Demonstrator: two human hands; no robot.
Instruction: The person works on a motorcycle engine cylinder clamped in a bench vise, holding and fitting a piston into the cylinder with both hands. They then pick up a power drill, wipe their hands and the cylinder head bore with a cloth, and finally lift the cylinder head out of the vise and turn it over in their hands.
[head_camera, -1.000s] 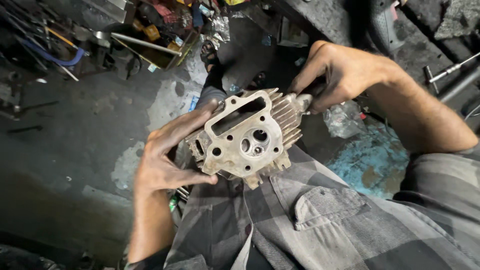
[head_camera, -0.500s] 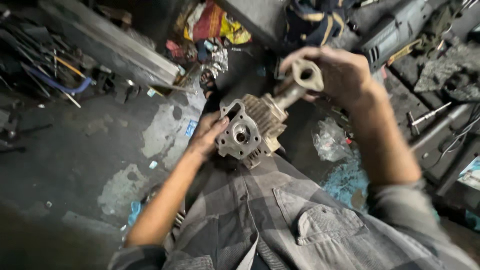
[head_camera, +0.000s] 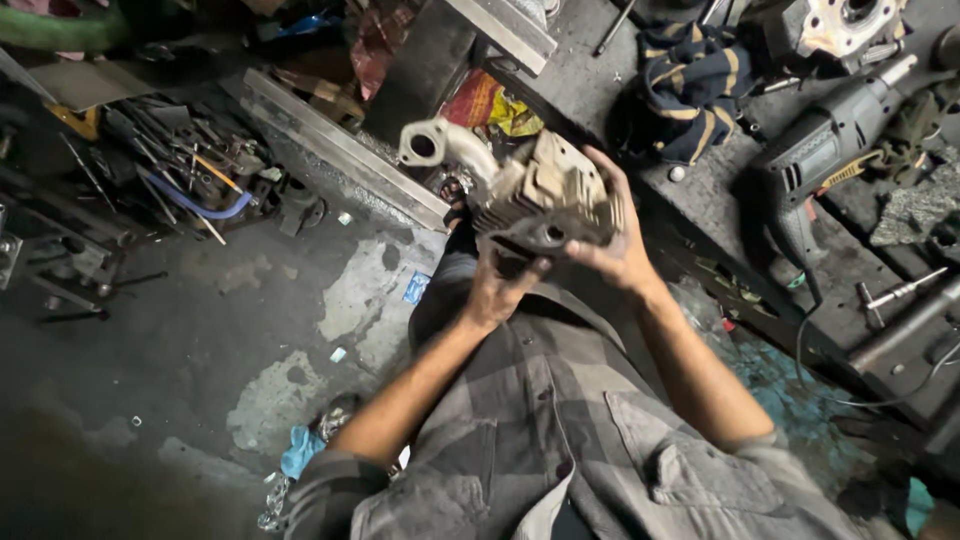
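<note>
Change: turned over since half a second ago, engine casting (head_camera: 540, 200) now finned side up, elbow pipe (head_camera: 440, 145) swung from upper right to upper left; flat ported face, shown a second ago, now turned away from the camera.
Meaning: held up for a look at another side (a judgement only, from the way both hands cradle it).
Shirt: grey checked flannel shirt (head_camera: 590, 440), nearest the camera, breast pocket at lower right.
Left hand: left hand (head_camera: 500, 285) under the casting, palm up, fingers (head_camera: 528, 268) closed narrow against its lower edge, bearing the weight.
Right hand: right hand (head_camera: 620, 245) on the casting's right side, fingers spread wide over the fins and clasping it.
Casting: pale, grimy metal with cooling fins, raised in front of the chest, above the lap and clear of the floor, touching nothing but the two hands.
Floor: dark stained concrete floor (head_camera: 180, 330) at left, pale patches worn into it, blue rag (head_camera: 300, 450) near the left elbow.
Counter: black counter (head_camera: 700, 190) just beyond the right hand, grey power drill (head_camera: 810, 165) lying on it, striped cloth (head_camera: 695, 85) past that (navy with yellow bands).
Far left: loose tools (head_camera: 170, 170) heaped against a metal rail (head_camera: 340, 150), well apart from both hands.
</note>
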